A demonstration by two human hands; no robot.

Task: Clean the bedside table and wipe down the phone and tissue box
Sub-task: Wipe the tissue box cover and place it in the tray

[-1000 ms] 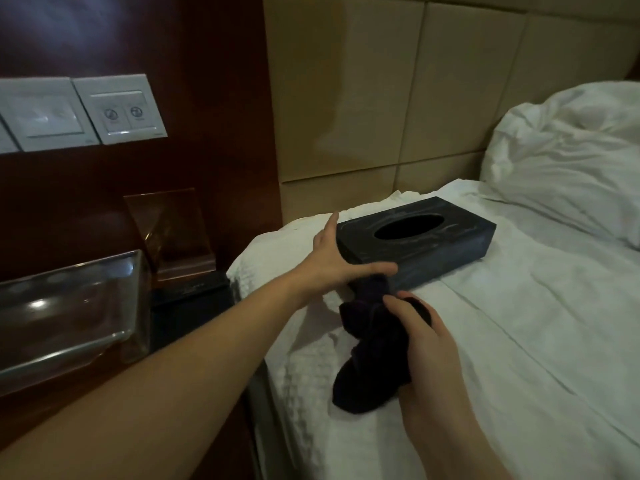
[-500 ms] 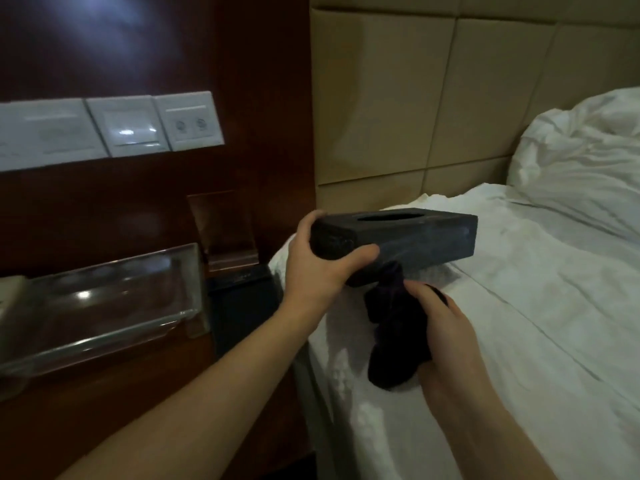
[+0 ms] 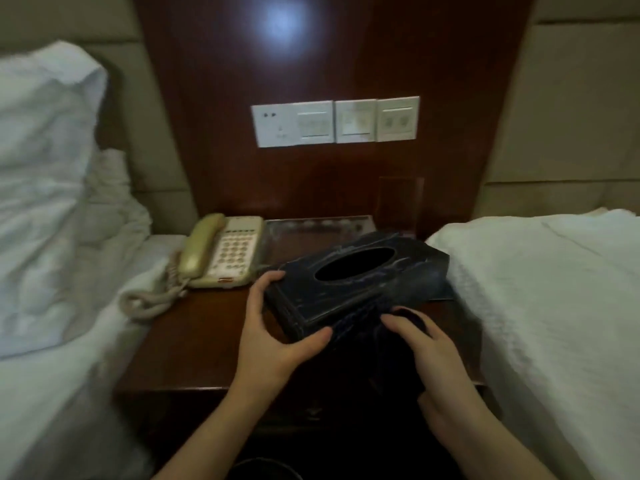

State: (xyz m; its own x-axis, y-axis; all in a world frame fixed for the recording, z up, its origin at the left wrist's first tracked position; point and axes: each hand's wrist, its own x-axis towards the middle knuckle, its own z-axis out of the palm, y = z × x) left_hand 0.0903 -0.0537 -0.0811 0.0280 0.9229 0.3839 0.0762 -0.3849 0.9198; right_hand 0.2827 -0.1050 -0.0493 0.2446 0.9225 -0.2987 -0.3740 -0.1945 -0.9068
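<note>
A dark marbled tissue box (image 3: pixel 408 271) with an oval opening is held tilted over the wooden bedside table (image 3: pixel 194 341). My left hand (image 3: pixel 273 337) grips its near left end, thumb under the front corner. My right hand (image 3: pixel 429 355) holds a dark cloth (image 3: pixel 384 355) bunched against the box's front side. A beige phone (image 3: pixel 225 254) with a coiled cord sits at the table's back left.
A clear acrylic tray (image 3: pixel 311 230) stands behind the box. Wall switches (image 3: pixel 336 121) are on the wood panel above. White beds flank the table, one on the left (image 3: pixel 52 341) and one on the right (image 3: pixel 554 306). A dark round rim (image 3: pixel 263 467) shows at the bottom.
The tissue box has been lifted off the right bed and carried left over the bedside table. My view has swung left, bringing the phone and left bed into sight.
</note>
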